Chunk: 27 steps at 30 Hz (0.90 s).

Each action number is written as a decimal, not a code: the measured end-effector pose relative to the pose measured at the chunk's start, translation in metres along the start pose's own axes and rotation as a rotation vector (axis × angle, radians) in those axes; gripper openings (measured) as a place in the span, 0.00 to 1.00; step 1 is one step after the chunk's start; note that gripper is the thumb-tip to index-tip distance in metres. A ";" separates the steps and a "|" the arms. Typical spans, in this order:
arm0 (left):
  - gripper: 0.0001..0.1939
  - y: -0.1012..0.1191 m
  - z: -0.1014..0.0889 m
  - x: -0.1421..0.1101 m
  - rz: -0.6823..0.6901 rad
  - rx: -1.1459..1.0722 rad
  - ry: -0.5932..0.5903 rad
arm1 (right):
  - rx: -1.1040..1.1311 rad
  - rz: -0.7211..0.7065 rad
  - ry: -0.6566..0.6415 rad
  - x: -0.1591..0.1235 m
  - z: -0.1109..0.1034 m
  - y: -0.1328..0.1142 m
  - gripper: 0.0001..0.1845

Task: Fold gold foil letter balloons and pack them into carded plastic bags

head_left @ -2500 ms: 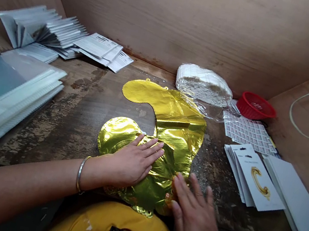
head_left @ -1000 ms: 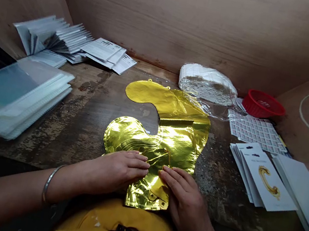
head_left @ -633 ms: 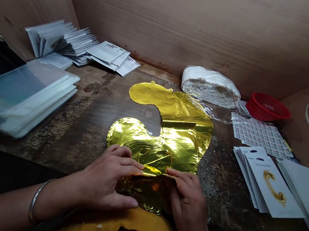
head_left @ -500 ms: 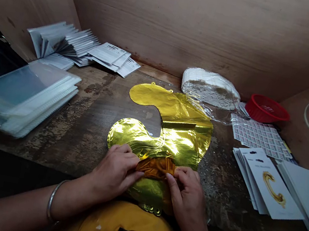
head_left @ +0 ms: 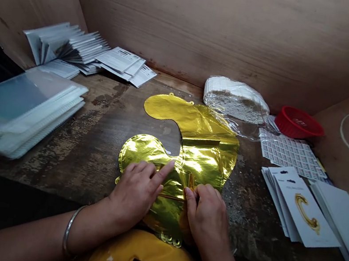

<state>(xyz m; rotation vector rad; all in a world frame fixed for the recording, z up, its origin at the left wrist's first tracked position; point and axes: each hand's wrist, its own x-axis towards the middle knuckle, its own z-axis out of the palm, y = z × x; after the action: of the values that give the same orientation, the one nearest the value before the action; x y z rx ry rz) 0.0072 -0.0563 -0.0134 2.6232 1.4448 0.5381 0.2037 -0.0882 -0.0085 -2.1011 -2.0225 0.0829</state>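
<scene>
A flat gold foil balloon [head_left: 202, 164] in a C-like curve lies on the worktable in front of me, with other gold foil layers beneath its near part. My left hand [head_left: 138, 191] rests on the foil, index finger stretched out and pressed on it, the other fingers loosely bent. At the near right part, my right hand [head_left: 209, 211] is closed, pinching a fold of the foil balloon between thumb and fingers. Small round foil tabs [head_left: 170, 240] stick out at the near edge, against my yellow clothing.
On the left lie clear plastic sleeves [head_left: 23, 108] and packed white packets [head_left: 84, 47]. White material in clear wrap [head_left: 236, 98], a red basket [head_left: 299, 124] and a sticker sheet [head_left: 291, 155] are at the back right. Printed cards [head_left: 302, 211] lie nearer, beside white cards [head_left: 341, 218].
My left hand has let go of the raised orange-looking foil fold and now presses flat on the balloon. The fold has gone down; my right hand grips a narrow crease.
</scene>
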 end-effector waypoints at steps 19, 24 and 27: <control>0.18 -0.042 -0.059 0.030 -0.584 -0.787 -0.387 | -0.124 -0.369 -0.077 -0.016 0.010 0.019 0.32; 0.18 -0.020 -0.048 0.056 -0.840 -1.199 -0.774 | -0.111 -0.350 -0.082 -0.016 0.012 0.019 0.33; 0.17 -0.011 -0.034 0.062 -0.915 -1.185 -0.789 | -0.060 -0.333 -0.093 -0.017 0.014 0.019 0.33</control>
<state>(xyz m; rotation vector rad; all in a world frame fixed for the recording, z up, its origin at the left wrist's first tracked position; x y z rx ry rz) 0.0172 -0.0012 0.0312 0.9158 1.2217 0.0994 0.2183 -0.1042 -0.0277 -1.7914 -2.4282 0.0667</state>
